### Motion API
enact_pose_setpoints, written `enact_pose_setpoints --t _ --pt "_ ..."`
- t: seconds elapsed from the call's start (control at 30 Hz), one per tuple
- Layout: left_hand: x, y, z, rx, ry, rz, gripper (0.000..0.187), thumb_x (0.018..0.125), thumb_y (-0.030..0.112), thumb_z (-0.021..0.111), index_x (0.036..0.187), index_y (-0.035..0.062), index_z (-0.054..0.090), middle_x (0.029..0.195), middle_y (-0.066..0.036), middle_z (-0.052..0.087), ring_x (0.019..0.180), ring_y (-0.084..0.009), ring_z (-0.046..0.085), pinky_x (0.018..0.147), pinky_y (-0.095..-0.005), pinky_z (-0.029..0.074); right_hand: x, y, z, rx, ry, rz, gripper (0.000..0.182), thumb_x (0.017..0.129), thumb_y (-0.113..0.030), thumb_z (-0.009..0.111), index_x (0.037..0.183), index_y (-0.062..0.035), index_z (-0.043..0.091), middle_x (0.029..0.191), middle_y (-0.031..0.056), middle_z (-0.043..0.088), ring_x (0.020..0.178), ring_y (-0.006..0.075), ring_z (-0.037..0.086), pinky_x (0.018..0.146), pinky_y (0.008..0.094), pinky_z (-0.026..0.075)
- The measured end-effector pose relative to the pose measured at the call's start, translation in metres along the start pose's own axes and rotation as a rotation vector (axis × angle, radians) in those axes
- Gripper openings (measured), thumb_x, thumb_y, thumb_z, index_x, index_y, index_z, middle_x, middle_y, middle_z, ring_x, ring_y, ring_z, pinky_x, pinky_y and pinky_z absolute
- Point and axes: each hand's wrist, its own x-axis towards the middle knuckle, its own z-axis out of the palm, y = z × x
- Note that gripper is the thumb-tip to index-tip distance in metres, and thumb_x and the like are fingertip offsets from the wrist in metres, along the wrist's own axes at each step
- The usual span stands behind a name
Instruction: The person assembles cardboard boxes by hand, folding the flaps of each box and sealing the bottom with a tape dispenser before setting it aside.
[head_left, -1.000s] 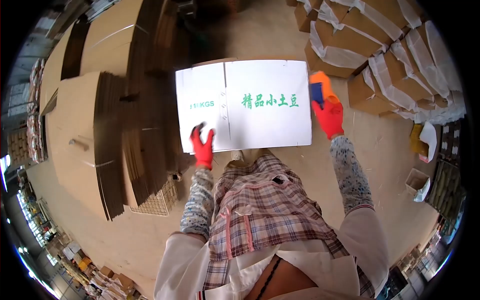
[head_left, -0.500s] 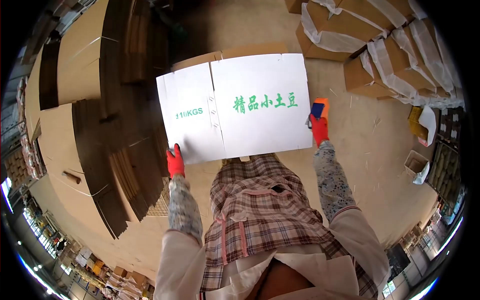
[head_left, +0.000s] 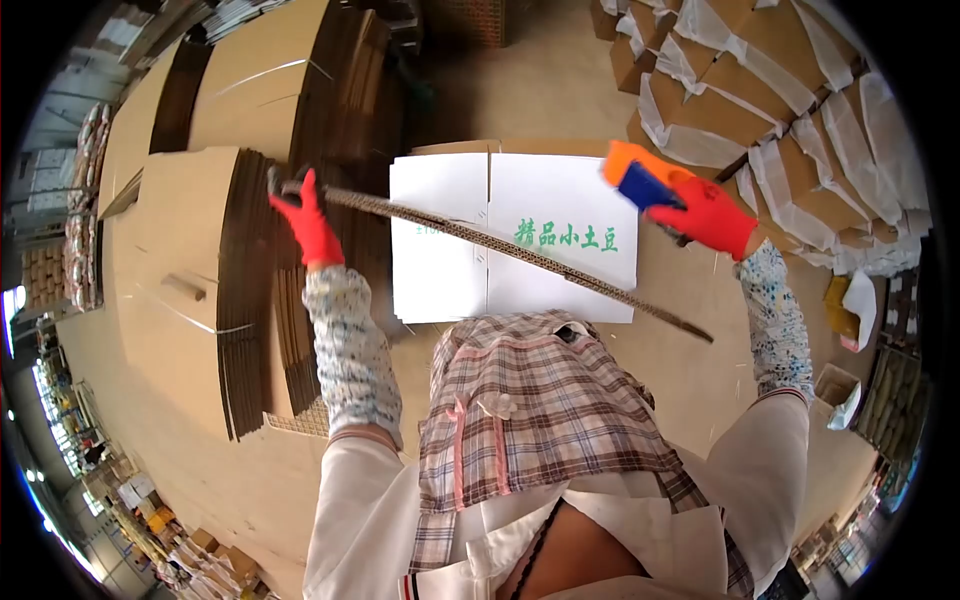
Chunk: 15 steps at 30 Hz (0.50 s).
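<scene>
The corrugated sheet (head_left: 505, 246) is seen almost edge-on, a thin line sloping from left of the upper middle down to a free end right of centre. Beneath it in view, the white printed board (head_left: 440, 285) fills the middle of the frame; its right edge faces bare floor (head_left: 690, 400), which runs open through the lower right. The upper side is less roomy: brown cardboard shows along the board's top edge, with a strip of floor beyond, toward the top centre. On the left, the stack of flat cartons (head_left: 165, 240) leaves only a narrow gap beside the board, and at the upper right the taped boxes (head_left: 800, 150) crowd close to the right hand (head_left: 712, 215).

The left hand (head_left: 312, 228), left of centre, has its fingers bent narrowly around the sheet's upper-left end, so the sheet's whole length reaches out to the right of them. The right fingers are wrapped about the orange-and-blue tool (head_left: 632, 172), which juts past them to the upper left, over the board's top right corner; the sheet's free end lies well below that hand, apart from it
</scene>
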Motion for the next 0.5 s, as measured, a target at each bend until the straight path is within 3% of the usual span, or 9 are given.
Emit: enact_pose_setpoints --t 0.03,0.07,0.1,0.2,0.27,0.3,0.4,0.47,0.5 --pt "0.007 -0.001 0.004 0.007 -0.014 -0.02 0.065 0.085 0.021 0.067 0.138 0.0124 0.031 0.116 -0.006 0.053 0.105 -0.0147 0.051 0.091 -0.0283 0.041 -0.014 -0.041 0.0 -0.114 -0.147 -0.164 0.058 0.077 -0.054 0.063 0.087 0.0021 0.055 0.074 0.0095 0.06 0.063 0.0197 0.059 0.064 0.0324 0.048" --pt "0.014 -0.001 0.005 0.031 -0.022 -0.077 0.064 0.085 0.021 0.067 0.138 0.0122 0.032 0.117 -0.006 0.053 0.107 -0.0155 0.051 0.093 -0.0289 0.041 -0.015 -0.035 0.025 -0.599 0.036 -0.523 0.063 0.073 -0.059 0.064 0.086 0.0021 0.055 0.079 0.0109 0.06 0.074 0.0245 0.059 0.077 0.0352 0.046" --pt "0.018 0.001 0.002 0.06 -0.039 -0.137 0.063 0.085 0.021 0.066 0.137 0.012 0.032 0.119 -0.006 0.053 0.108 -0.0162 0.051 0.094 -0.0295 0.04 -0.021 -0.032 0.04 -0.597 -0.117 -0.54 0.067 0.071 -0.063 0.064 0.088 0.0014 0.056 0.083 0.0141 0.059 0.084 0.0286 0.056 0.085 0.0359 0.042" --pt "0.023 -0.012 -0.007 0.058 -0.139 -0.105 0.062 0.088 0.028 0.063 0.138 0.0102 0.032 0.13 -0.007 0.046 0.118 -0.0177 0.045 0.1 -0.0314 0.035 -0.015 -0.037 0.043 -0.494 -0.288 -0.424 0.068 0.067 -0.058 0.071 0.095 0.0017 0.056 0.085 0.0151 0.058 0.086 0.024 0.057 0.082 0.034 0.043" --pt "0.019 -0.025 -0.019 0.063 -0.205 -0.089 0.063 0.09 0.032 0.059 0.14 0.0106 0.029 0.137 -0.007 0.039 0.125 -0.0186 0.038 0.105 -0.0325 0.029 -0.013 -0.036 0.017 -0.221 -0.334 0.059 0.063 0.066 -0.054 0.073 0.093 0.0003 0.055 0.086 0.0143 0.06 0.087 0.0233 0.058 0.078 0.0342 0.045" --pt "0.019 -0.033 -0.025 0.059 -0.204 -0.087 0.063 0.09 0.032 0.059 0.14 0.0106 0.029 0.137 -0.007 0.039 0.125 -0.0186 0.038 0.105 -0.0325 0.029 -0.009 -0.013 0.016 -0.261 -0.157 0.033 0.061 0.065 -0.049 0.075 0.096 -0.0003 0.055 0.087 0.0137 0.061 0.087 0.0209 0.059 0.076 0.035 0.046" --pt "0.011 -0.044 -0.038 0.144 -0.257 0.071 0.061 0.089 0.026 0.059 0.14 0.0118 0.03 0.134 -0.007 0.042 0.122 -0.0186 0.04 0.104 -0.0319 0.031 -0.015 -0.008 0.013 -0.08 -0.162 0.228 0.057 0.068 -0.046 0.074 0.098 -0.0013 0.055 0.095 0.0159 0.061 0.093 0.0255 0.059 0.079 0.0379 0.047" --pt "-0.011 -0.014 -0.032 0.031 -0.286 0.023 0.058 0.087 0.02 0.059 0.139 0.0107 0.033 0.13 -0.007 0.044 0.12 -0.0188 0.041 0.102 -0.0316 0.032 -0.02 0.006 0.033 -0.623 0.373 -0.05 0.057 0.072 -0.05 0.069 0.1 -0.0009 0.058 0.101 0.0174 0.06 0.095 0.0294 0.059 0.077 0.0381 0.048" --pt "-0.028 0.007 -0.026 -0.046 -0.281 -0.02 0.057 0.087 0.017 0.059 0.138 0.0101 0.034 0.129 -0.007 0.044 0.119 -0.0192 0.042 0.101 -0.0317 0.032 -0.021 0.013 0.04 -0.621 0.38 -0.049 0.057 0.072 -0.05 0.069 0.1 -0.0009 0.058 0.101 0.0174 0.06 0.095 0.0294 0.059 0.077 0.0381 0.048"
